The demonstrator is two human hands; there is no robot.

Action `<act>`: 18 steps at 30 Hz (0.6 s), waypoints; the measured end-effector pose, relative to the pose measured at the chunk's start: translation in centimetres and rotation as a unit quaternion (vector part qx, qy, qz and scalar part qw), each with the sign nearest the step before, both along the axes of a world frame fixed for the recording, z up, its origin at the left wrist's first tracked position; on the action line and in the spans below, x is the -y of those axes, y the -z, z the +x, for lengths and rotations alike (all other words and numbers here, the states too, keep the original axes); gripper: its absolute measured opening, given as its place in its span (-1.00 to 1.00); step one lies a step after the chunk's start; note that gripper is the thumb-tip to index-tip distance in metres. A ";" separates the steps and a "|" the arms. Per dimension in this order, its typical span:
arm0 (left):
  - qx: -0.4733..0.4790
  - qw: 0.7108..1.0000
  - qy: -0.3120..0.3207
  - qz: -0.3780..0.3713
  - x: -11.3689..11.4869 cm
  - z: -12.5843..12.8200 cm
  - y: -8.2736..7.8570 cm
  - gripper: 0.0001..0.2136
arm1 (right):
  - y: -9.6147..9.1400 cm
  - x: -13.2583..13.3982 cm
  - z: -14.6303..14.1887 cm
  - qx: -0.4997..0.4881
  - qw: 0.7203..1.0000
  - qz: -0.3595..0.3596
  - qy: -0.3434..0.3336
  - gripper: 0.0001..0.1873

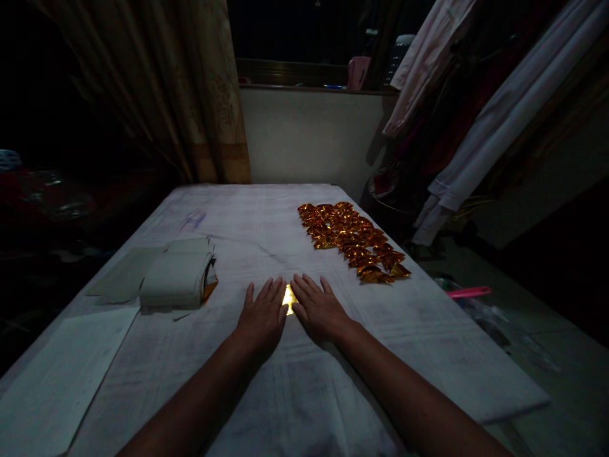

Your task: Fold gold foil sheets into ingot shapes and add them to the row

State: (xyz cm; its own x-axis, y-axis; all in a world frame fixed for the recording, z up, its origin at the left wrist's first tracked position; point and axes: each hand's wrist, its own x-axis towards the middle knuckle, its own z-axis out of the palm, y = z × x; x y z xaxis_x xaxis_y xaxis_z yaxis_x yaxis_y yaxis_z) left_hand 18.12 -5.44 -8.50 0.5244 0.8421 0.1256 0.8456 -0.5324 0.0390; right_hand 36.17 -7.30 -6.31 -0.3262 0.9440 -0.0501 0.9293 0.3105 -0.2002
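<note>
A shiny gold foil sheet (288, 299) lies on the cloth-covered table (304, 387), its middle showing between my hands. My left hand (263, 311) rests flat over its left side, fingers stretched forward. On the other side my right hand (320, 306) presses down flat, fingers extended and thumb toward the foil. Both palms hide the outer parts of the sheet. To the right and farther back sit rows of folded gold foil pieces (352, 235). At left is a stack of pale paper sheets (174, 279), bent over, with a gold corner showing at its right edge.
A large white sheet (61, 374) lies at the table's front left. Behind the table are a curtain (209, 95) and a sill with a pink cup (358, 72). Clothes (504, 120) hang at right, above a floor with a pink-handled item (469, 292) and clear plastic.
</note>
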 end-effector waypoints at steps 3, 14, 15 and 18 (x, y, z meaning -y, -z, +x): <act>-0.019 1.000 0.000 -0.014 0.3 -1.8 0.0 -0.50 | 0.1 0.0 0.0 -0.002 1.000 0.001 0.004 -0.38; -0.019 0.998 -0.043 -0.046 0.7 -6.4 -1.9 -0.49 | 0.6 0.0 0.1 -0.021 1.000 0.015 0.005 -0.37; -0.014 0.998 -0.057 -0.032 0.9 -6.5 -2.2 -0.49 | 0.5 0.0 0.1 -0.024 1.000 0.013 0.005 -0.37; 0.034 0.997 -0.048 0.042 1.6 -6.0 -3.3 -0.53 | 0.3 0.1 0.0 -0.037 0.999 0.014 0.006 -0.38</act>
